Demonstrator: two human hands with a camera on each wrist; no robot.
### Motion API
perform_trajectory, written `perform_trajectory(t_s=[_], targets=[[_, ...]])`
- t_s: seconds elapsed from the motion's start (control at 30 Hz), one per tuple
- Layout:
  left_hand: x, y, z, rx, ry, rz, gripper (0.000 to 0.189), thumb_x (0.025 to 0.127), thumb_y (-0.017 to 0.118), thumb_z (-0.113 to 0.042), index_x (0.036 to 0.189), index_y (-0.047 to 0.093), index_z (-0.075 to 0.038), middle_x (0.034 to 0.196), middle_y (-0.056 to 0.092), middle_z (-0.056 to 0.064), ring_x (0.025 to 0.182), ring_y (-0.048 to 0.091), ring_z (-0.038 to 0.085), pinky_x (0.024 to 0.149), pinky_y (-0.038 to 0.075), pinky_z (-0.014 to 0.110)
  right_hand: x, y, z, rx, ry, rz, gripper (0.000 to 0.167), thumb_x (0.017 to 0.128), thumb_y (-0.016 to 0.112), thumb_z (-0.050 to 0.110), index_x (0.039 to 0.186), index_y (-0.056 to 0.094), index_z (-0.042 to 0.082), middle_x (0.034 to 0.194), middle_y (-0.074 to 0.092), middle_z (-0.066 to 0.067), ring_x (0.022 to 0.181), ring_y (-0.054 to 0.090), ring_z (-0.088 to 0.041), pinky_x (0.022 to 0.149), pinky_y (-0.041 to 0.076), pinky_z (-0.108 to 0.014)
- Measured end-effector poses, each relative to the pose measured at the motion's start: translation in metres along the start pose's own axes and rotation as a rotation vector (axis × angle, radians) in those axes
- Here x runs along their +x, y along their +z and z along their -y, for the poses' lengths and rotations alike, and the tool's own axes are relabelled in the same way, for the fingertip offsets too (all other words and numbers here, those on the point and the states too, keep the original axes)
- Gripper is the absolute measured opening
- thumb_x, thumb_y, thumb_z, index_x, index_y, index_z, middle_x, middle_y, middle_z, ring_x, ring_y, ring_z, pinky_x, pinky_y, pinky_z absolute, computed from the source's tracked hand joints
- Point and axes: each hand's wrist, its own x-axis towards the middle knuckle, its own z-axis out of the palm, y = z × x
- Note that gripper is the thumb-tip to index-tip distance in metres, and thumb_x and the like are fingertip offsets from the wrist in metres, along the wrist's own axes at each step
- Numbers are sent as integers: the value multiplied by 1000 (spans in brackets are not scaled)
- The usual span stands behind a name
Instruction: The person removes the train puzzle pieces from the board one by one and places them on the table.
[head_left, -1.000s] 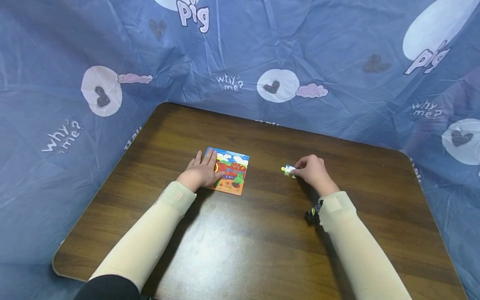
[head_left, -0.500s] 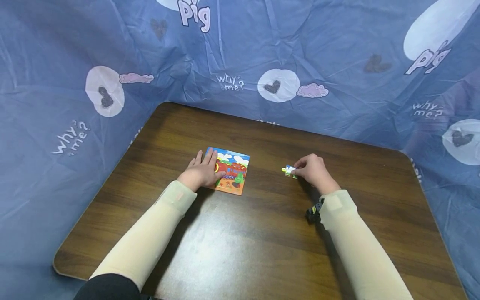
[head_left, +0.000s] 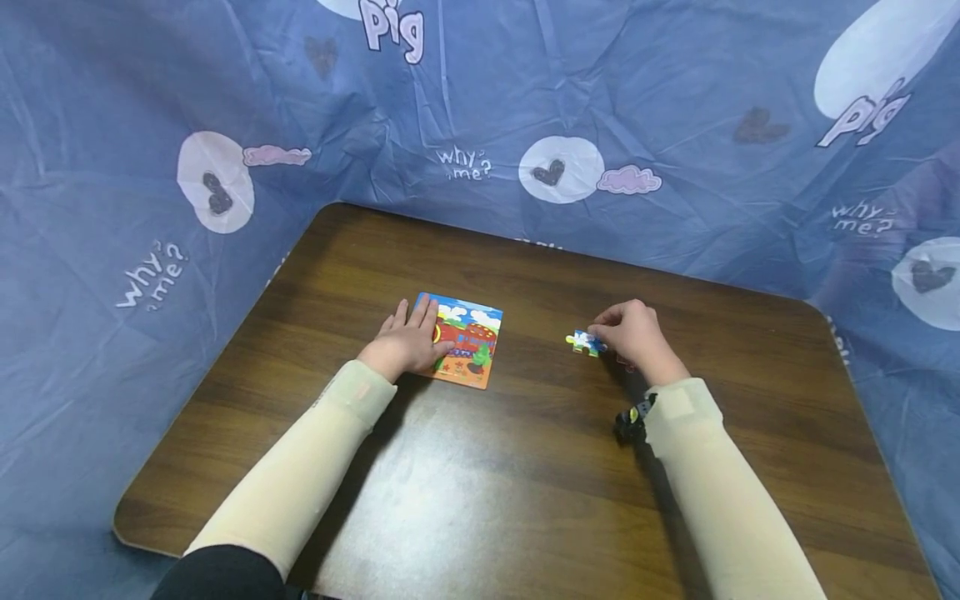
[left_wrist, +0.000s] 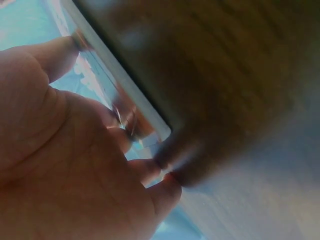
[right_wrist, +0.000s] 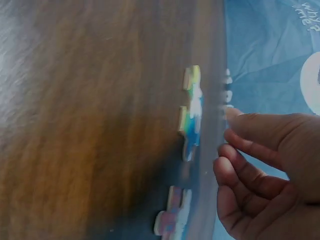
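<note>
My left hand (head_left: pixel 405 340) rests flat, fingers spread, on the left part of a square picture board (head_left: pixel 468 371) with blue sky, clouds and a red shape; its palm hides part of the picture. In the left wrist view the board's edge (left_wrist: pixel 120 75) shows beside the fingers. A blue, white and green jigsaw piece (head_left: pixel 583 342) lies on the table to the right. My right hand (head_left: pixel 637 337) hovers just over its right end, thumb and fingers loosely bent. The right wrist view shows a gap between the fingertips (right_wrist: pixel 234 114) and the piece (right_wrist: pixel 192 120).
Another jigsaw piece (right_wrist: pixel 172 217), pinkish, lies under the right hand, mostly hidden in the head view. The brown wooden table (head_left: pixel 465 483) has rounded corners. Blue printed cloth (head_left: pixel 480 100) hangs behind and beside it. A dark wrist device (head_left: pixel 630 423) sits on the right wrist.
The right hand has lifted slightly and come off the jigsaw piece, leaving more of it visible. The left hand stays on the board. The head view has shifted slightly.
</note>
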Motion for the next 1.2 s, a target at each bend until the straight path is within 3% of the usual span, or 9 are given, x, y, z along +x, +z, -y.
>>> perform_trajectory(t_s=[0.17, 0.23, 0.4, 0.53, 0.8, 1.2], targets=[[-1, -1, -1, -5, -2, 1, 87, 106, 31, -60, 161, -13, -12, 167, -20, 9, 149, -19, 38, 119, -2, 52, 1, 1, 3, 50, -17, 0, 23, 98, 71, 26, 107, 76, 6, 100, 71, -17, 46, 53, -30, 40, 49, -46], [-2, -1, -1, -9, 0, 0, 87, 105, 32, -60, 161, -13, -11, 167, -19, 9, 149, -19, 38, 119, -2, 52, 1, 3, 4, 48, -30, -1, 24, 99, 71, 26, 109, 75, 5, 102, 71, -16, 53, 56, -27, 44, 49, -43], [2, 2, 1, -9, 2, -1, 86, 106, 32, -60, 161, -15, -12, 166, -20, 9, 149, -20, 39, 119, -2, 53, 3, 12, 9, 27, -106, -34, 25, 99, 70, 23, 109, 76, 1, 102, 73, -14, 86, 66, -25, 72, 53, -42], [5, 2, 1, -10, 1, 1, 87, 106, 33, -60, 160, -16, -13, 166, -21, 9, 149, -20, 40, 119, -1, 54, 5, 21, 18, 36, -143, -67, 25, 98, 71, 23, 109, 76, 1, 101, 74, -14, 94, 67, -29, 81, 52, -45], [10, 4, 4, -7, -7, 11, 87, 106, 33, -60, 160, -16, -13, 166, -22, 8, 148, -22, 39, 119, -3, 53, 8, 48, 45, 119, -197, -107, 25, 96, 75, 21, 112, 76, 2, 104, 73, -11, 94, 67, -25, 81, 53, -42], [8, 3, 4, -10, 8, -15, 89, 105, 36, -60, 161, -12, -11, 167, -18, 10, 149, -17, 42, 119, 2, 56, 10, 74, 79, 254, -192, -64, 32, 94, 77, 21, 117, 75, -1, 106, 74, -11, 94, 68, -24, 77, 54, -40]])
